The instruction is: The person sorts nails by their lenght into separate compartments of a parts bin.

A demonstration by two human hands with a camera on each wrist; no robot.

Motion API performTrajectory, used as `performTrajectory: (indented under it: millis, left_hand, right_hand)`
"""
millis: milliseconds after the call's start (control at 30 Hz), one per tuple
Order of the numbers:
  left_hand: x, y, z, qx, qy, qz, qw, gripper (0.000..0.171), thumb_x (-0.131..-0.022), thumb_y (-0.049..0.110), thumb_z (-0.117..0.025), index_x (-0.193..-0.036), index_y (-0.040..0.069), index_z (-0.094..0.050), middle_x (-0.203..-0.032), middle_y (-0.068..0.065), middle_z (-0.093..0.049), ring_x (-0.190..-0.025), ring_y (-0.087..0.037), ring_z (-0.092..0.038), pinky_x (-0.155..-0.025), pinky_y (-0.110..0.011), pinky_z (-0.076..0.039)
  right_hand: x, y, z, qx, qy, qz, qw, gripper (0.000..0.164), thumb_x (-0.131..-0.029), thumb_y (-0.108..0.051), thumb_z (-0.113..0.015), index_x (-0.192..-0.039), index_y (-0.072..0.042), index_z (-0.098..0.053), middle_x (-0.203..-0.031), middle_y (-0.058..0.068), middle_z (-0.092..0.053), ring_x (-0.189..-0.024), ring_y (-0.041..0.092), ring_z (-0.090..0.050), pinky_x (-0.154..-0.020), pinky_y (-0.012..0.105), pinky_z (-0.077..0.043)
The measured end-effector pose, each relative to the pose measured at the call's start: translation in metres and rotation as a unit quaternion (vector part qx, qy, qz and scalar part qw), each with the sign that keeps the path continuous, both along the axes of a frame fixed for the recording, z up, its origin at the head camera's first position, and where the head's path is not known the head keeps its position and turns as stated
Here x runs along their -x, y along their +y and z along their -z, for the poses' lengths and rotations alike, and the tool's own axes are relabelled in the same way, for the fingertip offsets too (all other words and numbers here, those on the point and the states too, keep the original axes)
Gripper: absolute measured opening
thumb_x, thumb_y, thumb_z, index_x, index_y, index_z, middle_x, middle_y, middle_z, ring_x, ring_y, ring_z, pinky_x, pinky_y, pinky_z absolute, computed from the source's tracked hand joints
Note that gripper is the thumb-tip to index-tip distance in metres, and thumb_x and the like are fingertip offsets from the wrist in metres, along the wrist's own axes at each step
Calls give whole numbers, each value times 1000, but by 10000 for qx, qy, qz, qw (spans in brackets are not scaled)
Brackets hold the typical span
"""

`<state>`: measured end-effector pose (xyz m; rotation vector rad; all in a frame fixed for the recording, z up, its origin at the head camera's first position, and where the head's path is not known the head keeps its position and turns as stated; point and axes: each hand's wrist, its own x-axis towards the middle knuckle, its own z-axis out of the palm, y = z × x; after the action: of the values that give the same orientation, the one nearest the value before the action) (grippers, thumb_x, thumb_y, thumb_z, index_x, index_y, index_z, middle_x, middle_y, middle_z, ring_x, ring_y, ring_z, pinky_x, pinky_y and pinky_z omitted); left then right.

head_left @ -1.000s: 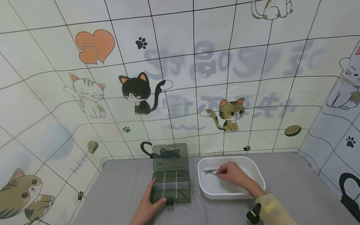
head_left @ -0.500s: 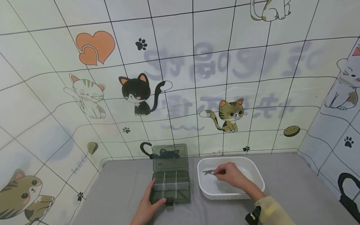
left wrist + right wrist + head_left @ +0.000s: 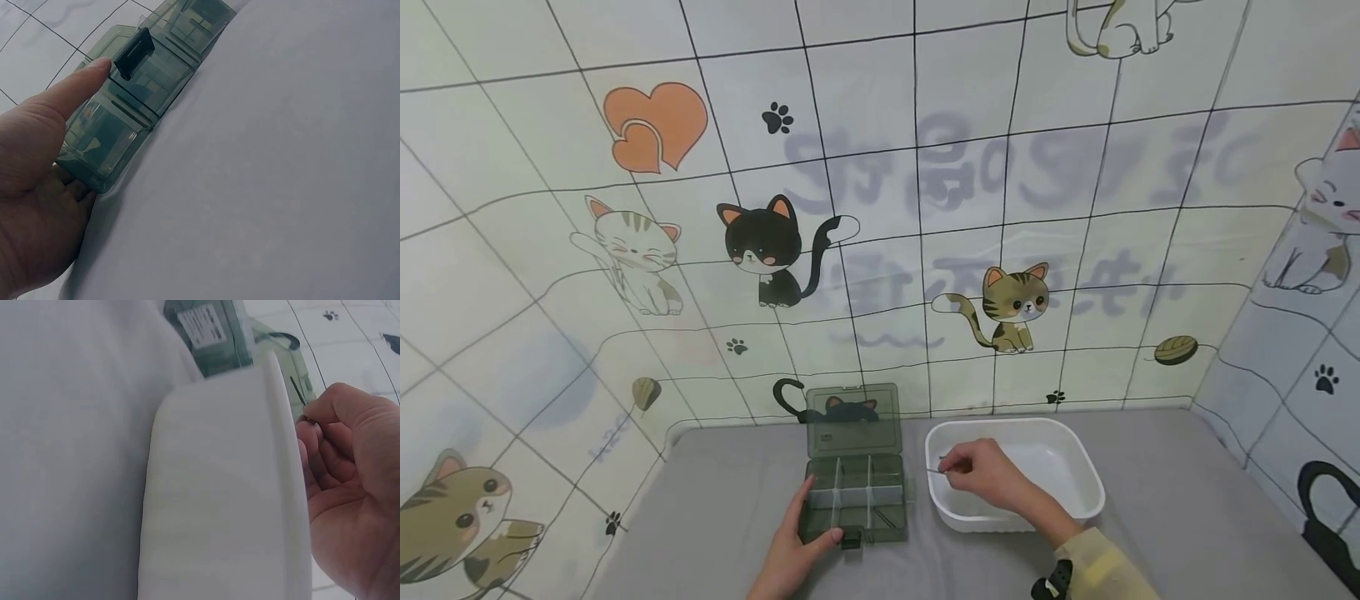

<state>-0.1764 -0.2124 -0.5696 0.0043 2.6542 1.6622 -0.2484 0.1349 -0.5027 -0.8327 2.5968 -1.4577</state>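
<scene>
Grey cloth covers the table [image 3: 1187, 500] in the head view, where a person works before a wall papered with cartoon cats. One smoky green compartment box [image 3: 853, 500] stands open, its lid raised against the wall, and one white tray [image 3: 1075, 467] sits just beside it to the right. The left hand [image 3: 790, 554] rests against the box's near-left corner, fingers straight along the side and thumb across the front near the latch, apparently to steady it. The right hand [image 3: 981, 475] hovers over the tray's left end, fingertips pinched on one thin dark pin [image 3: 934, 471] that points toward the box; the tray looks otherwise bare from here. Dividers split the box into several cells, and a few thin dark pieces seem to lie in the right-hand one, too small to count. The left wrist view shows the left hand [image 3: 37, 181] cupping the box [image 3: 125, 106] from the side, thumb laid near the black latch [image 3: 132, 53]. The right wrist view shows the right hand [image 3: 350, 487] past the tray's rim [image 3: 281, 425], fingers curled together and clamped on the pin [image 3: 299, 392], held above the rim with the box [image 3: 212, 331] beyond.
</scene>
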Motion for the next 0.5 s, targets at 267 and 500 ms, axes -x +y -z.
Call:
performTrajectory:
  millis: [267,500]
  left_hand:
    - [0,-1,-1,-66,-49,35,10000,93,-89,32,-83,-162,12,-29,-162,-30,-26,-148,-55,-20,-109,-74,-27]
    - [0,-2,0,-48,11,-3,10000,93,-88,31,-84,-161,11,-30,-161,-30,-27,-147,-55,-21,-110,-74,-26]
  right_hand:
    - [-2,-21,2,52,1,-214,9998,16,-82,5,-66,-93,2,-77,-86,5,-73,-74,2,-60,-67,23,-53]
    - [-6,-35,-2,29,-102,-372,9993,18,-83,6,-64,-96,3,-77,-87,7,-73,-73,3,-59,-66,23,-53]
